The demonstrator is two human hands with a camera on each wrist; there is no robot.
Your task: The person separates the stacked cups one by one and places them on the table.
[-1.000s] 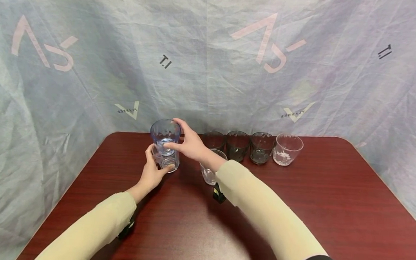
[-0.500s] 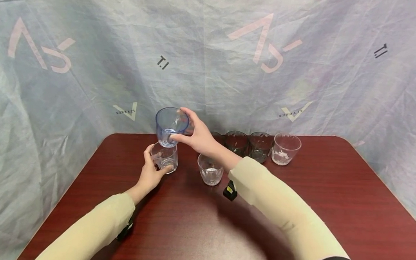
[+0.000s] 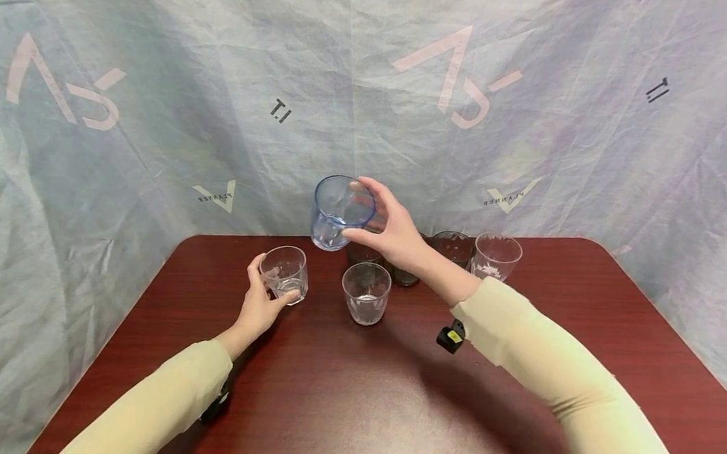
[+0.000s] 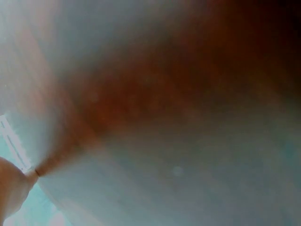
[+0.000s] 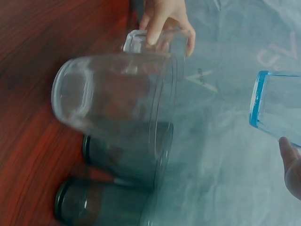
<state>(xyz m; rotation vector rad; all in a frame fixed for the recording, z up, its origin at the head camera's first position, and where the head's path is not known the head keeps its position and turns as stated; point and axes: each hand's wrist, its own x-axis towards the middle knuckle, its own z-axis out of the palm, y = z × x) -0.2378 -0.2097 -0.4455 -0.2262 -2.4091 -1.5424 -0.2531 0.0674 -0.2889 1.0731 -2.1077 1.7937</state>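
Observation:
My right hand (image 3: 394, 235) grips a blue-tinted glass (image 3: 332, 229) from its right side and holds it up above the table, slightly tilted. In the right wrist view the blue glass (image 5: 280, 103) shows at the right edge, with a fingertip (image 5: 288, 153) under its side. My left hand (image 3: 262, 304) is curled round a clear glass (image 3: 287, 274) that stands upright at the left of the table. Between the two hands, a second clear glass (image 3: 366, 299) stands nearer the front. The left wrist view is mostly a dark blur.
Behind my right wrist stand several dark grey glasses (image 3: 451, 249) in a back row, partly hidden. A clear glass (image 3: 497, 258) ends that row on the right. The reddish-brown table (image 3: 342, 397) meets a hanging grey cloth (image 3: 322, 67) at the back.
My right hand has lifted the blue glass up out of the left clear glass and carried it to the right. The left hand stays round its glass.

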